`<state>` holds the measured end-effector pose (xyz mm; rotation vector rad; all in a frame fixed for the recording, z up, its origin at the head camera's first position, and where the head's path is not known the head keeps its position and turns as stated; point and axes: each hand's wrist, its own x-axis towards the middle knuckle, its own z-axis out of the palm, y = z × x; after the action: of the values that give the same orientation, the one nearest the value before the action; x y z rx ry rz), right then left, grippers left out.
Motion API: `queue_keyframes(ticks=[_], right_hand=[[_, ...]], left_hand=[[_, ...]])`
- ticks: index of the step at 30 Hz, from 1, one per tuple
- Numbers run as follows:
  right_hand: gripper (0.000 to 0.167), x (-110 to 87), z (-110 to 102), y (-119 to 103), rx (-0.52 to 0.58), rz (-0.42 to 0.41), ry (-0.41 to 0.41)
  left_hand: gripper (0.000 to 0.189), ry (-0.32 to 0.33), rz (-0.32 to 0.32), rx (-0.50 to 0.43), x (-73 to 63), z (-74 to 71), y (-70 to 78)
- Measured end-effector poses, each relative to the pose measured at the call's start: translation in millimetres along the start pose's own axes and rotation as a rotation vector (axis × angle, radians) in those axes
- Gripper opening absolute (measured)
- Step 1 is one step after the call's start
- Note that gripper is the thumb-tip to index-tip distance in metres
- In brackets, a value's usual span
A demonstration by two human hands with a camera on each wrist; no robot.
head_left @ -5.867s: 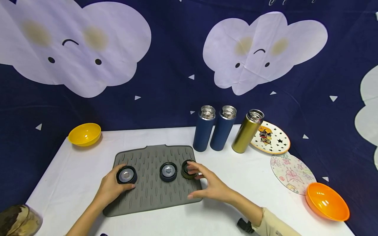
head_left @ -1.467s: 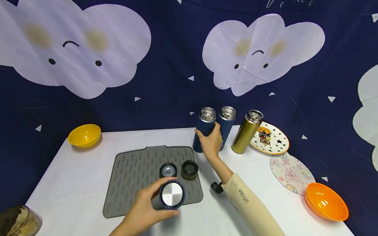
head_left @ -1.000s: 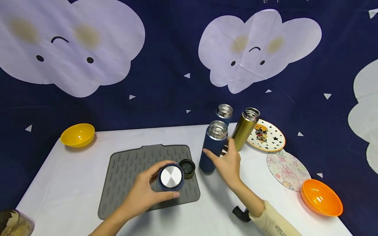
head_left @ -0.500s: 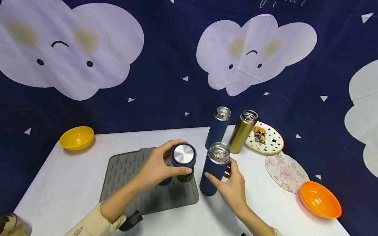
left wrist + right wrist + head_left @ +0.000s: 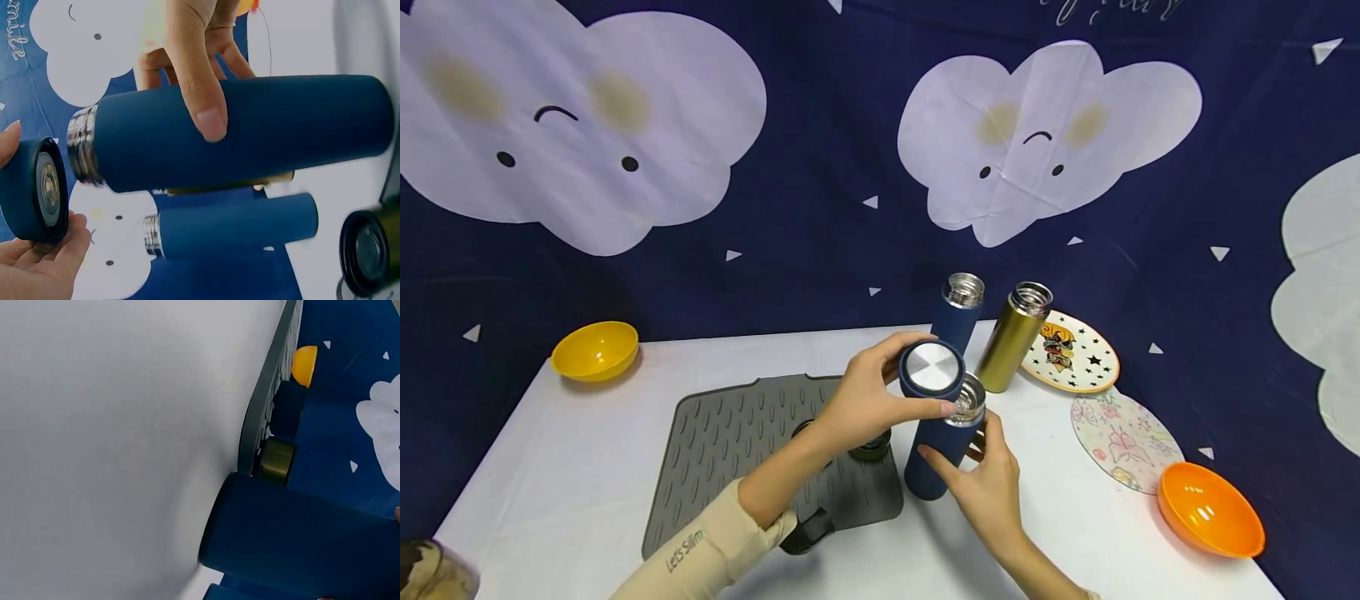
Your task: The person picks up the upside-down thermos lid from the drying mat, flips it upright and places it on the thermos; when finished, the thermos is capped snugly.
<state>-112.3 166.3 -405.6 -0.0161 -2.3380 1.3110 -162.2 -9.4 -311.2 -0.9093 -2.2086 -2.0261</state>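
Observation:
My left hand (image 5: 868, 400) pinches a navy bottle lid (image 5: 932, 367) by its sides, its silver disc facing up. The lid overlaps the steel mouth of a blue insulated bottle (image 5: 934, 458) in the head view; the left wrist view shows a gap between the lid and that threaded neck (image 5: 82, 147). My right hand (image 5: 992, 487) grips this bottle around its body, thumb across the front. Behind stands a second blue bottle (image 5: 955, 321), uncapped, with an uncapped gold bottle (image 5: 1011, 346) at its right.
A grey ribbed mat (image 5: 722, 450) bears an olive-gold lid (image 5: 872, 448) and another dark lid (image 5: 802, 427), partly hidden by the left arm. A yellow bowl (image 5: 595, 352) sits back left. To the right are a starred plate (image 5: 1097, 346), a floral round mat (image 5: 1123, 442) and an orange bowl (image 5: 1210, 508).
My left hand has lifted the leftmost lid off the mat, turned it silver side up and carried it right. My right hand left the olive lid and brought one blue bottle forward.

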Motion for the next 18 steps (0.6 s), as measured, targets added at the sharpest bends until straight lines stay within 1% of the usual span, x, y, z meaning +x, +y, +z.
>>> queue_keyframes(ticks=[4,8,13,18], right_hand=[[0.072,-1.4,-0.2,1.1,0.000,0.001,0.005],[0.073,-0.5,0.3,1.5,0.006,-0.016,-0.003],[0.071,-1.1,0.5,3.0,0.001,-0.025,0.002],[0.067,-2.4,0.9,4.6,-0.011,-0.051,0.021]], left_hand=[[0.068,-0.015,-0.008,0.013,6.0,13.4,-4.0],[0.066,-0.028,-0.003,0.049,10.8,21.4,-7.4],[0.065,-0.024,0.009,0.158,13.9,27.8,-9.2],[0.064,-0.010,0.025,0.275,12.5,34.9,-12.1]])
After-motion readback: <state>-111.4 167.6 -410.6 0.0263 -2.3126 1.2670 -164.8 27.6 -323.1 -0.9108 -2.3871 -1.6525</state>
